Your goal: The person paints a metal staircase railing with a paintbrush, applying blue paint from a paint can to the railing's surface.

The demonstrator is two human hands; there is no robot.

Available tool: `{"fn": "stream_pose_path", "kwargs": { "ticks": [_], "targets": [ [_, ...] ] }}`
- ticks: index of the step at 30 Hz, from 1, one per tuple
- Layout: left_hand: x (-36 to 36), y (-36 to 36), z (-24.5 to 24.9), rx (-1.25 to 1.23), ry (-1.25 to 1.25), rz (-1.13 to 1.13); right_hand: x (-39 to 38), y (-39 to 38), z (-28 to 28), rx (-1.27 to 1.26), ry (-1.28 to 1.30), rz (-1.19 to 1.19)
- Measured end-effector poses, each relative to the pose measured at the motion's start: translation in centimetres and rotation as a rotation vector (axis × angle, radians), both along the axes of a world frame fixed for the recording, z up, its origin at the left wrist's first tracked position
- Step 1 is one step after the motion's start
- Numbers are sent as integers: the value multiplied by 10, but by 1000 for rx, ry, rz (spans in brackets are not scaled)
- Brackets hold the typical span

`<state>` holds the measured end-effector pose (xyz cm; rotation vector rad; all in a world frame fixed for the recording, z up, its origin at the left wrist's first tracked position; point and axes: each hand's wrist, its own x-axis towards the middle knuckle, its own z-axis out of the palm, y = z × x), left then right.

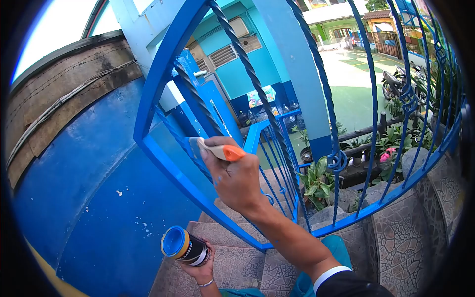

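Note:
My right hand (232, 175) is closed around a paintbrush (230, 153) with an orange-tipped wooden handle. The bristles lie against a twisted bar of the blue metal railing (173, 167), near its left corner. Lower down, my left hand (203, 266) grips a paint can (190, 251) from beneath and its right side. That can has a dark label with a yellow band, and blue paint shows in its open top. It is tilted a little, with the mouth toward the upper left. A bracelet circles my left wrist.
Patterned stone-look steps (232, 270) descend under the railing. To the left rises a blue wall (99, 198) with pale paint spots. Beyond the bars are a second blue railing (279, 158), leafy plants (319, 180), rocks and a parked motorcycle (396, 84).

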<state>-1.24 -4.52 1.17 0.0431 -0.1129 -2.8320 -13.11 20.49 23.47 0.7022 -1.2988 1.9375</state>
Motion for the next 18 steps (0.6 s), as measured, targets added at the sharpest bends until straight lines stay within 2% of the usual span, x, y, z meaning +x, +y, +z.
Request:
{"fn": "stream_pose_path", "kwargs": {
  "ticks": [5, 7, 10, 13, 16, 18],
  "targets": [
    [1, 3, 3, 48, -3, -14, -14, -30, -96, 91, 126, -171],
    [1, 1, 2, 64, -6, -25, -7, -37, -111, 105, 167, -197],
    [1, -3, -3, -28, 59, -58, 4, -38, -106, 47, 243, -207],
    [2, -3, -2, -19, 36, -38, 3, -35, -82, 40, 286, -294],
    [2, -3, -3, 1, 39, -34, -3, -38, -84, 145, 211, -219],
    [-1, -2, -2, -20, 56, -26, -1, -36, -81, 63, 275, -213]
  ]
}}
